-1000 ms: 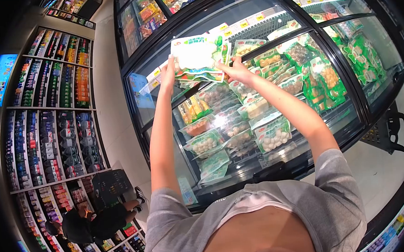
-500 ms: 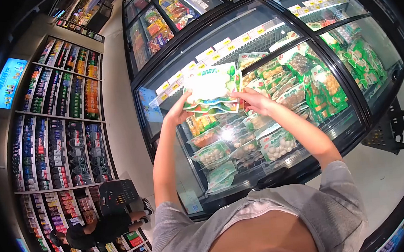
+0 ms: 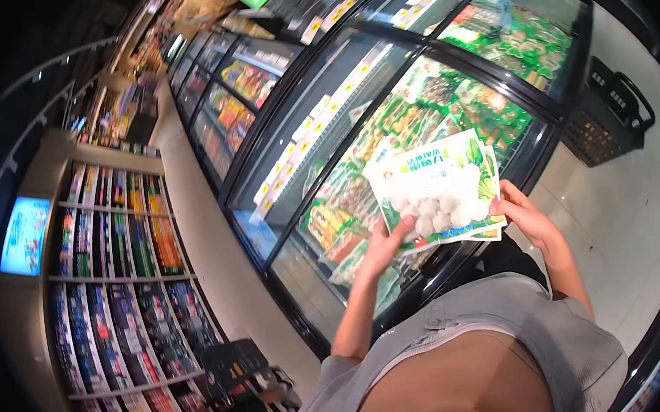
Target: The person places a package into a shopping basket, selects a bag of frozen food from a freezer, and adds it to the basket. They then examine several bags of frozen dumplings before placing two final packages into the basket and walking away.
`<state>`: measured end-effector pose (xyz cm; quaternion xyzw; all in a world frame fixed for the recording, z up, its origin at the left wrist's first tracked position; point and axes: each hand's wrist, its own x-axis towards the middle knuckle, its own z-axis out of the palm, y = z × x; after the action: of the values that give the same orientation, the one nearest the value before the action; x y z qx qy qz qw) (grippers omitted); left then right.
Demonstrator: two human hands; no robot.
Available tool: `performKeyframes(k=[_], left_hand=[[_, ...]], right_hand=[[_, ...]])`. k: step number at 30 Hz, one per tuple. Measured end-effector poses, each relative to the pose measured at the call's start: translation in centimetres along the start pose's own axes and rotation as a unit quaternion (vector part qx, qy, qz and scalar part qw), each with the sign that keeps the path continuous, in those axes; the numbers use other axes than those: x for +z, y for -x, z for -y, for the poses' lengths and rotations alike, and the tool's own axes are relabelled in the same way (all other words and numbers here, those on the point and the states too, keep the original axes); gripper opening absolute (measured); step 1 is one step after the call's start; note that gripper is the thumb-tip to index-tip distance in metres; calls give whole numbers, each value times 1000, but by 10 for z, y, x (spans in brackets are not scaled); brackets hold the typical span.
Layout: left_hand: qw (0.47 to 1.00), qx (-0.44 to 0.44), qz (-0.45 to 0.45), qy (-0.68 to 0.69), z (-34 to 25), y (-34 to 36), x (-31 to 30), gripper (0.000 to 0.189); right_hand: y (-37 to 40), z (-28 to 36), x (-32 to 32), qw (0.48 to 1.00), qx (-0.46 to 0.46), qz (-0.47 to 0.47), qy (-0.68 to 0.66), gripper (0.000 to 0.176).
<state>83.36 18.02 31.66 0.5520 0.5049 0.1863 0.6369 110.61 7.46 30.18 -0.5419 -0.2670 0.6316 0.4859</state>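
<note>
My left hand (image 3: 385, 249) and right hand (image 3: 528, 215) pinch the bags (image 3: 436, 191) by their lower corners, now nearer me, over the freezer's (image 3: 489, 72) near edge instead of farther across it.

One blue screen (image 3: 24, 236), two baskets (image 3: 591, 128), at least two held packets (image 3: 437, 183).

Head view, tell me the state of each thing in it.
Food bags, overlapping, held
Left hand, closed on their lower left
Right hand, closed on their right edge
Freezer, stocked, lid positions unclear
Floor basket, set down, contents unclear
Second basket, contents unclear
Screen, lit
Shelves, stocked
</note>
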Motion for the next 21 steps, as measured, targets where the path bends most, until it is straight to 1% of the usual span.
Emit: performKeyframes(k=[1, 3, 5, 7, 8, 11, 12, 13, 14, 15, 16, 17, 19, 20, 21], left_hand=[[1000, -6, 11, 22, 1, 1, 10, 69], [997, 11, -6, 70, 10, 10, 45, 67], [995, -24, 21, 92, 14, 14, 77, 65], [991, -53, 50, 109, 17, 17, 98, 64], [986, -37, 70, 145, 15, 18, 111, 59], [991, 7, 64, 117, -17, 19, 158, 54], [993, 23, 63, 99, -26, 15, 175, 55], [993, 43, 68, 81, -36, 8, 195, 56], [993, 37, 71, 86, -48, 4, 214, 58], [992, 29, 100, 70, -54, -9, 233, 60], [991, 38, 112, 70, -56, -16, 258, 60], [989, 48, 125, 68, -62, -23, 281, 59], [983, 39, 174, 39, -72, -36, 334, 59], [979, 32, 199, 25, -76, -43, 359, 59], [975, 8, 222, 2, -75, -55, 377, 58]], right_hand=[[8, 0, -7, 1000, 6, -17, 12, 34], [24, -5, -19, 998, 7, -55, 17, 34], [52, 3, -35, 996, 23, -90, 14, 39], [63, -14, -62, 996, -7, -87, -13, 42], [68, -19, -78, 996, -11, -85, -12, 45], [85, -20, -121, 994, -56, -79, -52, 46], [88, -23, -141, 994, -70, -62, -53, 46], [96, -22, -157, 992, -85, -73, -60, 46], [103, -19, -171, 989, -100, -86, -64, 45], [110, -19, -192, 986, -115, -99, -69, 45], [118, -23, -214, 982, -134, -111, -75, 40], [128, -24, -236, 980, -135, -130, -71, 39], [154, -28, -276, 974, -131, -171, -70, 36], [161, -44, -301, 972, -129, -186, -57, 35], [173, -44, -311, 966, -118, -222, -59, 36]])
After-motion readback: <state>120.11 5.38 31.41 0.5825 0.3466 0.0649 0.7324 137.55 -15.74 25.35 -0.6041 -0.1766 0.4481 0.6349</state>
